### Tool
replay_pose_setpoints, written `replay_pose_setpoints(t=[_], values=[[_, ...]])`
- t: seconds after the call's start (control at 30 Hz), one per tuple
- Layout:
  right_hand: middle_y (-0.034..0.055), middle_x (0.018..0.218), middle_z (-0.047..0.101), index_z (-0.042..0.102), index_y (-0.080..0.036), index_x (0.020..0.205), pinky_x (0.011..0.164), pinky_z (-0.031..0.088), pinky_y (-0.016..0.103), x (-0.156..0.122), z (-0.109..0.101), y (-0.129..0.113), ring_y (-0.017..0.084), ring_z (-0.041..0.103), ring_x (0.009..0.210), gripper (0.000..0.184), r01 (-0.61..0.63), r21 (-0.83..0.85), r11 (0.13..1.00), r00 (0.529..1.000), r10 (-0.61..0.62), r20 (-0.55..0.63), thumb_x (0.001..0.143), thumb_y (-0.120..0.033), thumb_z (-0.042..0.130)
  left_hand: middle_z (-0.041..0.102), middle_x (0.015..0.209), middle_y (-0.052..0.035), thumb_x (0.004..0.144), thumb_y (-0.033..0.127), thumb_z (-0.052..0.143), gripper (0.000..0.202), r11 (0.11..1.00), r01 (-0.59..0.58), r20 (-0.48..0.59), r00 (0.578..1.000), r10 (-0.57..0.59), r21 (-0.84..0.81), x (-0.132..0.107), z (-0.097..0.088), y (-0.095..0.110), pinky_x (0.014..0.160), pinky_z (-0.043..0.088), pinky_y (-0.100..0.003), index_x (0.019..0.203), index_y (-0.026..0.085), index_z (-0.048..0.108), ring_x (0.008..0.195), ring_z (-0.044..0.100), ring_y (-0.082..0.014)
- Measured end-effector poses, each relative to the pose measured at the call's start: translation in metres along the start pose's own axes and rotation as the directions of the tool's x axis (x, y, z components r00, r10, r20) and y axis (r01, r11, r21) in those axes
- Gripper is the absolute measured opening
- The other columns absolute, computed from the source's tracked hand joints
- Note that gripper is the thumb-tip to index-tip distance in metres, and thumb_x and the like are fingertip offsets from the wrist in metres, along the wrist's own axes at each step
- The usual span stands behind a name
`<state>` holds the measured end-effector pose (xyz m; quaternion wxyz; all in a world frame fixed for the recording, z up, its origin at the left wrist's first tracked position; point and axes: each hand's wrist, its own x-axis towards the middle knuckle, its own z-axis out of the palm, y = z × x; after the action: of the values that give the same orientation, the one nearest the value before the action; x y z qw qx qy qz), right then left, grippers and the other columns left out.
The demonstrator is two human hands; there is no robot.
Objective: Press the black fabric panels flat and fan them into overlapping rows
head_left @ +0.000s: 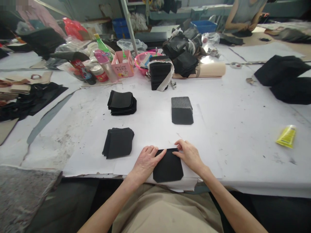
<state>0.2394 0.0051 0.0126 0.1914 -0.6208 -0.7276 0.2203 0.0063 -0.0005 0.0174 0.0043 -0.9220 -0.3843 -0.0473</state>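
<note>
A black pocket-shaped fabric piece (168,168) lies flat on the white paper-covered table (230,136) at its near edge. My left hand (146,161) rests on the piece's upper left corner, fingers stretched flat. At the upper right corner my right hand (189,154) has its fingertips curled and pressed on the edge. To the left sits a stack of black fabric pieces (118,142). Farther back are a second black stack (121,103) and a grey-topped stack (182,110).
A yellow tube (287,136) lies at the right. Bottles, a pink box (122,64), a pink basin and black bundles crowd the table's far side. Dark fabric heaps (284,77) sit far right. Another person's arms (245,16) work at the back right. Grey felt (21,191) lies near left.
</note>
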Motion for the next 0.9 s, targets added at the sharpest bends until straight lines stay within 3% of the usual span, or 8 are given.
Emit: replay_pose_setpoints(t=[0.13, 0.33, 0.43, 0.53, 0.73, 0.9], values=[[-0.0009, 0.085, 0.066, 0.059, -0.024, 0.1, 0.07, 0.046, 0.029, -0.006, 0.001, 0.003, 0.017, 0.063, 0.08, 0.023, -0.035, 0.066, 0.997, 0.999, 0.035, -0.008, 0.08, -0.02, 0.07, 0.055, 0.104, -0.0073, 0.092, 0.015, 0.054, 0.043, 1.0, 0.002, -0.013, 1.0, -0.003, -0.025, 0.004, -0.001, 0.0, 0.09, 0.046, -0.04, 0.133, 0.025, 0.051, 0.098, 0.052, -0.0226], [-0.0023, 0.075, 0.068, 0.065, -0.025, 0.084, 0.061, 0.04, 0.027, -0.01, -0.004, -0.001, 0.017, 0.062, 0.07, 0.004, -0.061, 0.051, 0.997, 0.998, 0.059, 0.032, 0.084, -0.028, 0.063, 0.055, 0.103, -0.0066, 0.092, 0.016, 0.056, 0.033, 0.992, 0.007, -0.087, 0.996, -0.018, -0.124, 0.002, -0.001, -0.004, 0.091, 0.048, -0.04, 0.124, 0.025, 0.058, 0.101, 0.053, -0.0216], [-0.002, 0.072, 0.068, 0.067, -0.025, 0.078, 0.059, 0.039, 0.028, -0.009, -0.004, -0.003, 0.017, 0.061, 0.067, 0.01, -0.102, 0.094, 0.99, 0.994, 0.098, 0.038, 0.084, -0.032, 0.061, 0.057, 0.108, -0.0078, 0.093, 0.016, 0.055, 0.019, 0.984, 0.012, -0.215, 0.975, -0.051, -0.179, 0.004, -0.001, 0.001, 0.094, 0.047, -0.042, 0.108, 0.021, 0.064, 0.107, 0.053, -0.023], [-0.0022, 0.069, 0.067, 0.069, -0.025, 0.077, 0.059, 0.039, 0.027, -0.009, -0.004, -0.005, 0.017, 0.06, 0.064, 0.014, -0.171, 0.168, 0.971, 0.983, 0.157, 0.092, 0.083, -0.035, 0.061, 0.06, 0.098, -0.0065, 0.096, 0.017, 0.05, 0.015, 0.967, 0.004, -0.288, 0.954, -0.08, -0.254, 0.011, 0.0, 0.012, 0.088, 0.049, -0.038, 0.099, 0.018, 0.064, 0.1, 0.055, -0.0208], [-0.0001, 0.072, 0.069, 0.072, -0.023, 0.083, 0.064, 0.044, 0.028, -0.014, 0.0, -0.005, 0.018, 0.061, 0.067, 0.022, -0.169, 0.354, 0.92, 0.978, 0.112, 0.174, 0.084, -0.04, 0.057, 0.061, 0.084, -0.0042, 0.097, 0.018, 0.047, 0.016, 0.94, -0.024, -0.302, 0.949, -0.086, -0.341, 0.03, 0.006, 0.031, 0.072, 0.049, -0.03, 0.094, 0.016, 0.063, 0.081, 0.056, -0.0169], [0.0004, 0.074, 0.069, 0.071, -0.022, 0.085, 0.066, 0.046, 0.029, -0.017, 0.005, -0.005, 0.018, 0.061, 0.068, 0.02, -0.175, 0.439, 0.882, 0.977, 0.099, 0.19, 0.082, -0.037, 0.058, 0.06, 0.083, -0.0043, 0.097, 0.016, 0.047, 0.014, 0.958, -0.038, -0.295, 0.954, -0.05, -0.285, 0.03, 0.012, 0.031, 0.07, 0.048, -0.03, 0.093, 0.015, 0.061, 0.079, 0.056, -0.0176]])
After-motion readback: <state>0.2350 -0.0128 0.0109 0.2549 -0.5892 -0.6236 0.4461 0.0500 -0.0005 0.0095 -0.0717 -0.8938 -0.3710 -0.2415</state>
